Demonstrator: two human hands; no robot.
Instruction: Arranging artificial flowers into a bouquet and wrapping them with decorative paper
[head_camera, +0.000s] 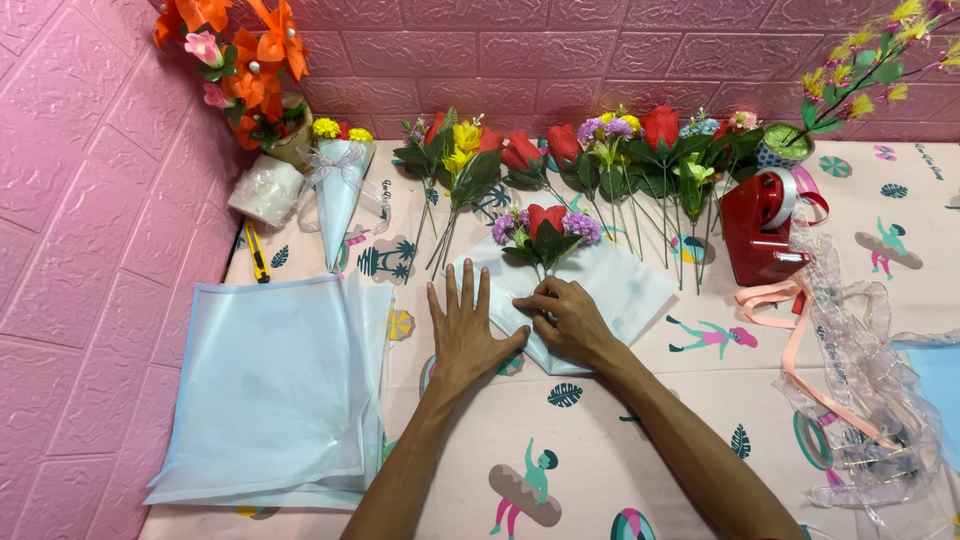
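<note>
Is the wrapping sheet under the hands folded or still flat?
Partly folded: the left hand presses the sheet flat while the right hand holds a flap over the small bouquet stems.

Packaging noted: one finished cone wrap (338, 200) of pale blue paper, tied with a sheer bow, stands at the back left near the pink wall, holding yellow flowers. No labels, signs or screens are visible anywhere on the table

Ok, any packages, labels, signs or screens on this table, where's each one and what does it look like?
No screens, signs or readable labels.
Wrapping sheets: stack left of the left hand, pale blue, square.
Clear plastic roll: far left by the wall, whitish.
Tape dispenser: far right of the right hand, red, boxy.
</note>
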